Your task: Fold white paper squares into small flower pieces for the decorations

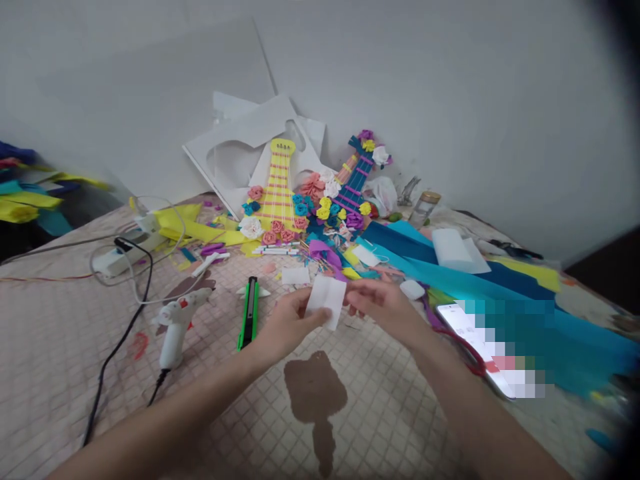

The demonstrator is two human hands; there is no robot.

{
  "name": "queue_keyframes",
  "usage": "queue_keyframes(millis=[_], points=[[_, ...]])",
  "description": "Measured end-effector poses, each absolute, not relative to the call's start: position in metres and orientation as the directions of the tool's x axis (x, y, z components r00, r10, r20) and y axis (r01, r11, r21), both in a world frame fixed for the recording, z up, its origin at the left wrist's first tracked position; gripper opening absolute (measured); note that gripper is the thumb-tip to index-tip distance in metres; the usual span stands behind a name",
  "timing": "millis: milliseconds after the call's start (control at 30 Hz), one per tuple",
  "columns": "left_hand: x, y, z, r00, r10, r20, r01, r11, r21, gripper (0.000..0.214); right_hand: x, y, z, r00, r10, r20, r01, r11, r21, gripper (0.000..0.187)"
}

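Both my hands hold a small white paper piece (326, 298) above the checked pink cloth (60, 347). My left hand (287, 325) pinches its lower left edge with thumb and fingers closed. My right hand (383, 303) grips its right edge, fingers curled. A green utility knife (249, 312) lies just left of my left hand. A white glue gun (177, 323) with a black cord lies further left. A phone (480, 347) with a lit screen rests to the right of my right forearm.
Two paper guitars, one yellow (278, 190) and one blue (356, 180), with paper flowers lean at the back wall beside white cut-out boards (240, 150). Blue foam sheets (450, 267) spread right. A power strip (120, 257) lies left, a glass jar (424, 207) stands behind.
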State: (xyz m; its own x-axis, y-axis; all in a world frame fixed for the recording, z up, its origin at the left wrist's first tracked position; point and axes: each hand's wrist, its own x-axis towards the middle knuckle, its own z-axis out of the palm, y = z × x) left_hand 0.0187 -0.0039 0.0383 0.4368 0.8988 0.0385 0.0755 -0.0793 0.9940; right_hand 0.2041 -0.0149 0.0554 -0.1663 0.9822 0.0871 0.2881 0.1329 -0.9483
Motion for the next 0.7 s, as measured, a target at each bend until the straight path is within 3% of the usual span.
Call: queue_keyframes(millis=[233,400,600,700], points=[[0.023,0.004,0.023,0.418,0.908,0.015,-0.015,-0.010,1.000,0.023,0.177,0.009,0.040,-0.240,0.969,0.064,0.267,0.129,-0.955,0.018],[0.020,0.009,0.007,0.324,0.941,-0.095,0.007,0.098,0.995,0.021,0.177,0.011,0.018,-0.057,0.993,0.106,0.214,0.116,-0.970,0.020],[0.014,0.004,0.000,0.394,0.894,-0.214,0.009,0.229,0.973,0.029,0.171,-0.001,0.005,-0.009,0.986,0.168,0.367,0.159,-0.916,0.013],[0.013,0.001,-0.003,0.428,0.877,-0.217,0.034,0.225,0.974,0.032,0.168,-0.006,0.005,0.016,0.986,0.164,0.368,0.146,-0.918,0.015]])
